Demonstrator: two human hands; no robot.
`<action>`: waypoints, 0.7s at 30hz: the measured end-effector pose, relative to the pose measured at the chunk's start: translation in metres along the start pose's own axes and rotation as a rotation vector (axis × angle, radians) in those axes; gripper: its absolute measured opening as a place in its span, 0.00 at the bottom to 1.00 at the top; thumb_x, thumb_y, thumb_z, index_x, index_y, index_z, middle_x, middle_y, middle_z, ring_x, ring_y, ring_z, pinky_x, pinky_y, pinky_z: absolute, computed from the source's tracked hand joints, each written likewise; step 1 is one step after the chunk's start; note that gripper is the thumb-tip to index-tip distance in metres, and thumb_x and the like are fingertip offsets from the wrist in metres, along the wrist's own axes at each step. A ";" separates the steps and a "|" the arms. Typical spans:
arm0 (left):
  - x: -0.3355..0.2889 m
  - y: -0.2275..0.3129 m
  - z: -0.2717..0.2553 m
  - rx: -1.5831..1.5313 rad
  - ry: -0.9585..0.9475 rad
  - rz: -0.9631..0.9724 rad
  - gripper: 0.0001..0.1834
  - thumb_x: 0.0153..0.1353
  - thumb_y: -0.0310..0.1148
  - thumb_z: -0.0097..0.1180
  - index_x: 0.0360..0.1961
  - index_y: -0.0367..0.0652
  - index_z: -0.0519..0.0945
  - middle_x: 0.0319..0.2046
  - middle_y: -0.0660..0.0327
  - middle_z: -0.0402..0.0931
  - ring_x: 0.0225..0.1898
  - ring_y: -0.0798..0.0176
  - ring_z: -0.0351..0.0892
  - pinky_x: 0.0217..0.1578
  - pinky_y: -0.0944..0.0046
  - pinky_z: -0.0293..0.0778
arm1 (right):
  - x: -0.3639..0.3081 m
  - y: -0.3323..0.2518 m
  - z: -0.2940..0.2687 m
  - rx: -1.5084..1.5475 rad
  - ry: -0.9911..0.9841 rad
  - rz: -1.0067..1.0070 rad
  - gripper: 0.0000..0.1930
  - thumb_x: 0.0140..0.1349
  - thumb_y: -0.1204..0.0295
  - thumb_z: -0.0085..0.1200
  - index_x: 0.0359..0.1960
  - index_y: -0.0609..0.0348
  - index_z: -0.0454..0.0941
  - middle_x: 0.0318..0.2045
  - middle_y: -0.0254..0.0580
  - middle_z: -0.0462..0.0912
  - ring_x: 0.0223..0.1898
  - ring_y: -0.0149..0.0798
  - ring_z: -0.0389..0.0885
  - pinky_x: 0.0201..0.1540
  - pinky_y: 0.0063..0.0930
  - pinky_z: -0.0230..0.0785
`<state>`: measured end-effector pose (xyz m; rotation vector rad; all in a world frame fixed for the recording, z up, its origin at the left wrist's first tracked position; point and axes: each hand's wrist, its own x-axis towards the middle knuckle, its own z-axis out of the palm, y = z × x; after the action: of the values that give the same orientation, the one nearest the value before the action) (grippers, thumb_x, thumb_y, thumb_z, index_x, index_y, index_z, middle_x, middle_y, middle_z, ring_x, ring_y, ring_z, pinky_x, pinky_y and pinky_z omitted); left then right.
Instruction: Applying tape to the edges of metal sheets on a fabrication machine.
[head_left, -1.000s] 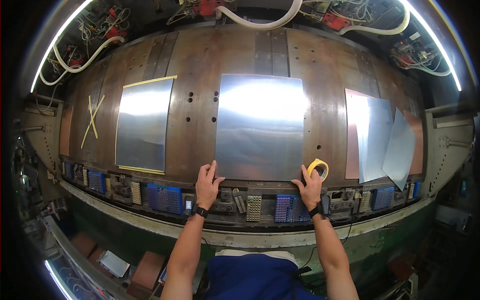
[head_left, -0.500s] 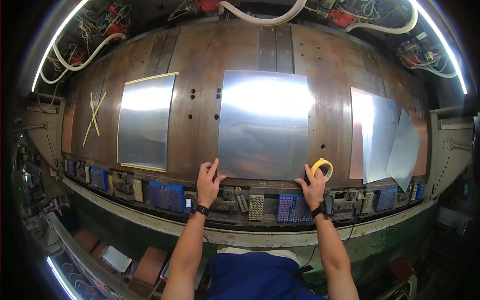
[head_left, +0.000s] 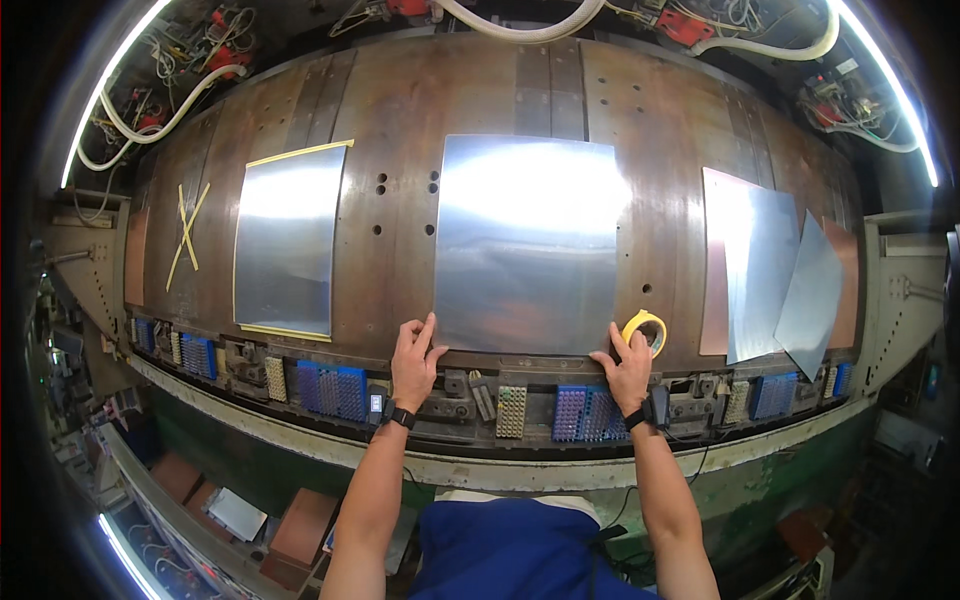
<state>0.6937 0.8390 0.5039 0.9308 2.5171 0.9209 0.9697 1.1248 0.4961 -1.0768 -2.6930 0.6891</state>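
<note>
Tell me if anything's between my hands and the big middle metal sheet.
Nothing visible: your left hand and right hand are at the near corners of the metal sheet. The yellow tape roll is by the right hand, but lies outside the sheet's right edge, not between.

One fisheye view looks down and forward from the wearer's head, close above both forearms (head_left: 364, 500), wide enough to span the brown metal counter (head_left: 395, 120).

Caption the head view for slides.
Left hand and right hand at near corners of a silver sheet, yellow tape roll alongside.
</note>
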 end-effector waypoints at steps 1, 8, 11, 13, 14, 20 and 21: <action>-0.001 -0.003 0.002 0.000 -0.002 0.000 0.35 0.58 0.26 0.71 0.69 0.45 0.77 0.50 0.55 0.71 0.44 0.53 0.76 0.49 0.57 0.76 | 0.000 0.000 0.001 0.000 0.007 -0.019 0.34 0.53 0.60 0.74 0.62 0.58 0.81 0.41 0.50 0.74 0.47 0.55 0.74 0.48 0.47 0.65; -0.002 -0.008 0.003 -0.020 0.005 0.036 0.34 0.59 0.25 0.70 0.68 0.43 0.77 0.49 0.54 0.72 0.43 0.52 0.76 0.48 0.57 0.75 | -0.002 0.002 0.002 -0.045 0.012 -0.033 0.33 0.55 0.55 0.72 0.62 0.56 0.81 0.40 0.47 0.75 0.46 0.53 0.75 0.47 0.47 0.66; -0.003 -0.011 0.005 0.005 0.018 0.027 0.33 0.60 0.26 0.70 0.68 0.44 0.78 0.48 0.55 0.73 0.42 0.51 0.77 0.46 0.56 0.76 | -0.002 0.003 0.004 -0.037 0.002 -0.042 0.34 0.55 0.55 0.72 0.62 0.56 0.81 0.40 0.47 0.75 0.46 0.53 0.75 0.47 0.47 0.66; -0.005 -0.010 0.005 0.035 0.029 0.034 0.32 0.60 0.28 0.70 0.67 0.46 0.78 0.47 0.55 0.73 0.42 0.50 0.78 0.43 0.54 0.77 | -0.002 0.001 0.003 -0.042 0.002 -0.035 0.34 0.55 0.54 0.72 0.62 0.55 0.81 0.40 0.47 0.75 0.46 0.53 0.75 0.47 0.47 0.66; -0.002 -0.010 0.008 0.062 0.048 0.058 0.32 0.60 0.28 0.70 0.67 0.46 0.78 0.47 0.55 0.74 0.42 0.50 0.78 0.43 0.54 0.77 | -0.001 0.001 0.003 -0.047 0.006 -0.030 0.34 0.55 0.54 0.72 0.62 0.55 0.81 0.40 0.47 0.75 0.46 0.53 0.75 0.47 0.47 0.66; -0.001 -0.009 0.003 0.100 0.028 0.065 0.34 0.61 0.28 0.69 0.70 0.45 0.74 0.52 0.53 0.72 0.47 0.49 0.78 0.47 0.54 0.77 | 0.003 -0.003 -0.023 0.157 0.059 0.010 0.31 0.63 0.63 0.67 0.67 0.56 0.75 0.43 0.52 0.79 0.44 0.58 0.77 0.48 0.49 0.68; 0.000 -0.003 0.003 0.095 0.026 0.067 0.34 0.61 0.28 0.69 0.70 0.45 0.74 0.52 0.53 0.72 0.47 0.49 0.78 0.47 0.54 0.77 | 0.001 0.000 -0.027 0.328 0.122 0.066 0.29 0.67 0.68 0.64 0.69 0.57 0.72 0.43 0.53 0.81 0.42 0.59 0.78 0.48 0.50 0.69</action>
<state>0.6936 0.8385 0.5000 1.0442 2.5854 0.8450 0.9777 1.1352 0.5199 -1.0848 -2.3449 0.9993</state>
